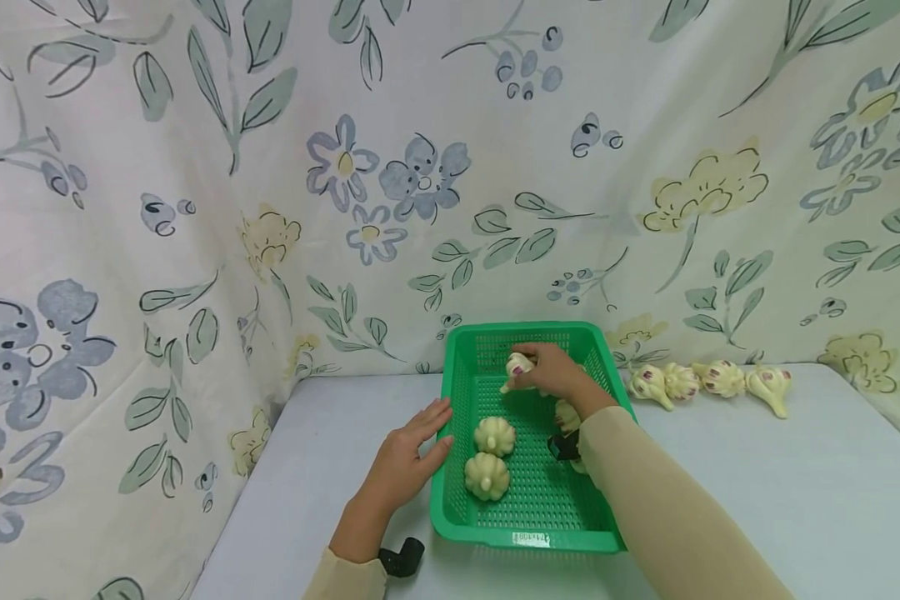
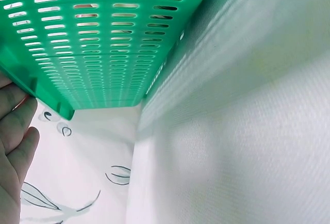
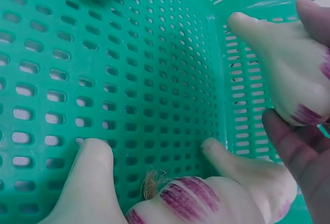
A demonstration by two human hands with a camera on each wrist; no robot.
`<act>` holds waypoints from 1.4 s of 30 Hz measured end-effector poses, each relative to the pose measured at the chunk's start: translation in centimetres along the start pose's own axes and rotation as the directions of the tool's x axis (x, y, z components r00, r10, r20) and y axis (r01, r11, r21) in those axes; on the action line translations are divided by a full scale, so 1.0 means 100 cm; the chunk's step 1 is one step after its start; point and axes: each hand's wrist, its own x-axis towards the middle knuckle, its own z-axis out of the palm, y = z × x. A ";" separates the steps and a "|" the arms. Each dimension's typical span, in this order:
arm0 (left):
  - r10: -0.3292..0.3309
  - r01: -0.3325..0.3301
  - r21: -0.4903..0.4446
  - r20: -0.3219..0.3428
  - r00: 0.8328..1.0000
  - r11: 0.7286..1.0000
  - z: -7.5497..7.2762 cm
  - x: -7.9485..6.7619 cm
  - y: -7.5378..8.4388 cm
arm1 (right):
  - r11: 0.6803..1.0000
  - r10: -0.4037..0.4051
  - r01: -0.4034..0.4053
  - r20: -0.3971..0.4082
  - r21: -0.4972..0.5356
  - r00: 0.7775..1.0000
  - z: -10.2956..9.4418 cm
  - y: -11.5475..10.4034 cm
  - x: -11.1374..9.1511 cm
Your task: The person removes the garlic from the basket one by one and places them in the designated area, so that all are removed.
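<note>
A green perforated plastic basket (image 1: 528,538) stands on the white table. Inside its far part, my right hand (image 1: 558,372) pinches a garlic bulb (image 1: 520,364) between thumb and fingers; the right wrist view shows this bulb (image 3: 294,64) held above the basket floor with its stem pointing left. My left hand (image 1: 408,458) rests with extended fingers against the basket's left rim, also seen from below in the left wrist view. Two garlic bulbs (image 1: 494,437) sit at the basket's left side. More bulbs (image 3: 247,177) lie along the right side, partly hidden by my right arm in the head view.
Several purple-streaked garlic bulbs (image 1: 722,378) lie in a row on the table behind and right of the basket. A floral cloth (image 1: 450,167) hangs behind the table and along its left side. Black wrist devices (image 1: 402,558) sit on both wrists.
</note>
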 end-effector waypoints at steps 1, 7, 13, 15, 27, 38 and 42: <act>0.002 -0.002 0.000 -0.001 1.000 1.000 0.000 0.000 0.000 | 1.000 -0.003 0.003 -0.002 -0.002 1.000 0.000 0.000 0.000; 0.015 -0.015 0.000 -0.008 1.000 1.000 -0.001 0.000 0.000 | 0.998 -0.011 0.012 -0.017 0.064 1.000 -0.003 -0.004 0.000; 0.047 -0.047 0.007 -0.025 0.999 0.999 -0.002 0.001 0.000 | 0.992 -0.032 0.037 -0.038 0.124 0.999 -0.005 -0.005 0.000; 0.048 -0.048 0.005 -0.026 0.999 0.999 -0.002 0.002 0.000 | 0.991 -0.033 0.038 -0.041 0.125 0.999 -0.007 -0.005 0.000; 0.081 -0.078 0.128 -0.013 0.997 0.989 -0.006 0.003 0.004 | 0.989 -0.073 0.084 -0.095 0.119 0.993 -0.014 -0.013 -0.005; 0.030 -0.031 0.108 0.010 0.999 0.994 -0.006 -0.001 0.005 | 0.983 -0.096 0.114 -0.125 0.145 0.988 -0.023 -0.024 -0.015; 0.024 -0.027 0.109 0.026 0.999 0.994 -0.005 -0.002 0.004 | 0.972 -0.106 0.136 -0.161 0.189 0.981 -0.027 -0.026 -0.022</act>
